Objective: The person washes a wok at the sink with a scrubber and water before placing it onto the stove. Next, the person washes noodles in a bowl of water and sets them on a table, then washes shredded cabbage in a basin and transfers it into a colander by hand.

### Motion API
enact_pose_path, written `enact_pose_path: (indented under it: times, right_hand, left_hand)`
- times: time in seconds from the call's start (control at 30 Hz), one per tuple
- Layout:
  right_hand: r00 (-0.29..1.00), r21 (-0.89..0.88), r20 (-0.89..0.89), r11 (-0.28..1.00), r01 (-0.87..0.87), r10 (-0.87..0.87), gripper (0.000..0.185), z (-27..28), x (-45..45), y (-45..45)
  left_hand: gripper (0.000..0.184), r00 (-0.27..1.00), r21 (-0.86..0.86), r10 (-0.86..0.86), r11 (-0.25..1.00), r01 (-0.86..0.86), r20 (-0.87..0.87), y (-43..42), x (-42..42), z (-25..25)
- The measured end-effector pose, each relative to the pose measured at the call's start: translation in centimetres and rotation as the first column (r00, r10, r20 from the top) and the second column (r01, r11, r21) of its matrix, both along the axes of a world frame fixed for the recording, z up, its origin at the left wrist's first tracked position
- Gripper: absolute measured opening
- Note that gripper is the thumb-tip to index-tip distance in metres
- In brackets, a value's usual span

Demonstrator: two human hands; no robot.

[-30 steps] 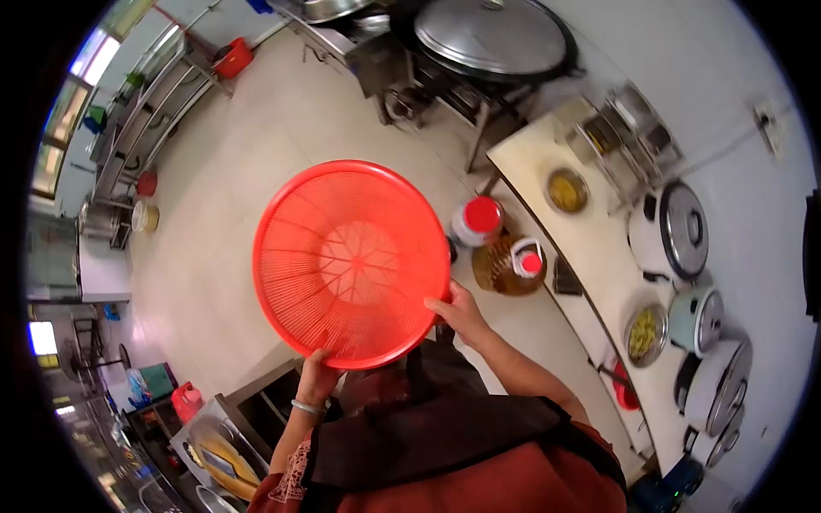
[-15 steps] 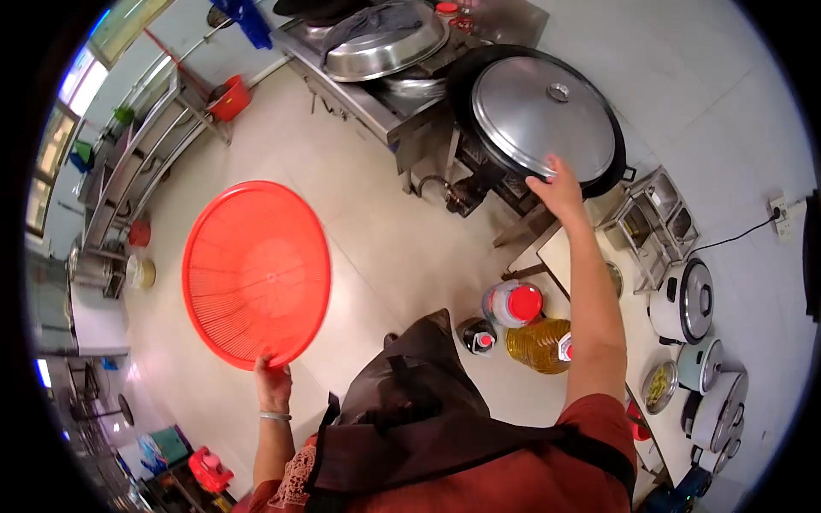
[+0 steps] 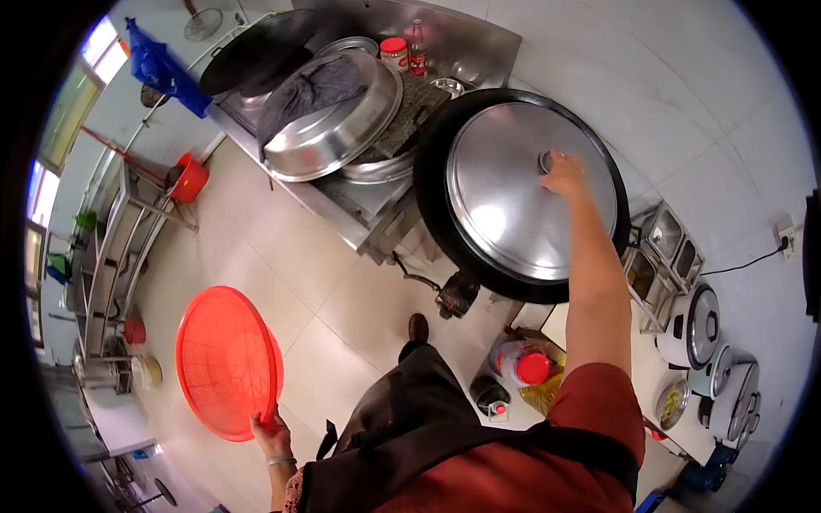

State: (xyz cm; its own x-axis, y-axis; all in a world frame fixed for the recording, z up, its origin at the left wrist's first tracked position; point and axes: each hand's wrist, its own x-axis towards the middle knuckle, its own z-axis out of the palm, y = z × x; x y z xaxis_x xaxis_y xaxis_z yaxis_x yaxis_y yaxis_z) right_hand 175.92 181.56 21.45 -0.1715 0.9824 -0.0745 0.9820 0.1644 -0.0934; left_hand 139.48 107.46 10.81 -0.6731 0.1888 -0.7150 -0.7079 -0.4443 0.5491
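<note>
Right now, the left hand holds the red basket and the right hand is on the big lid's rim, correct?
Wrong spot: the head view shows the right hand at the knob of the big lid. The left hand holds the red basket.

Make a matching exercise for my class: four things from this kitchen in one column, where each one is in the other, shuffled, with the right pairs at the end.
Things
1. Red colander
2. Round metal lid
3. Grey cloth
4. Black plug

Places
A. Draped over a wide metal basin
B. In the wall socket
C. Over the black wok, under the right hand
D. In the left hand

Pairs: 1-D, 2-C, 3-A, 4-B
</note>
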Motion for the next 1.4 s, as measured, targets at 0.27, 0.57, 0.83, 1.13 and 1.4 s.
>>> enact_pose_path:
  times: [0.27,0.57,0.83,1.13,1.4]
  right_hand:
    - [0.969,-0.119,0.228,0.991,-0.066,0.092,0.066,-1.2,-1.7,5.6]
    - [0.994,-0.062,0.082,0.996,-0.063,0.068,0.066,0.4,-0.4,5.9]
    - [0.804,-0.161,-0.582,0.986,0.031,-0.12,0.067,16.1,12.9,-2.4]
    - [0.839,0.016,-0.373,0.901,0.433,-0.396,0.062,24.4,24.2,-19.4]
    - [0.925,-0.021,0.131,0.932,0.363,-0.357,0.05,19.5,25.2,-21.1]
  left_hand:
    - [0.034,0.999,-0.055,0.037,0.998,-0.038,-0.018,6.6,-4.9,-2.5]
    - [0.03,0.98,-0.035,-0.196,0.98,0.195,-0.04,16.1,-10.0,-2.3]
    - [0.01,0.969,-0.054,-0.248,0.967,0.248,0.019,18.1,-12.8,-2.3]
    - [0.005,0.952,-0.204,-0.291,0.931,0.304,0.091,18.6,-15.7,-3.7]
    - [0.006,0.943,-0.243,-0.313,0.911,0.333,0.116,18.5,-16.8,-3.7]
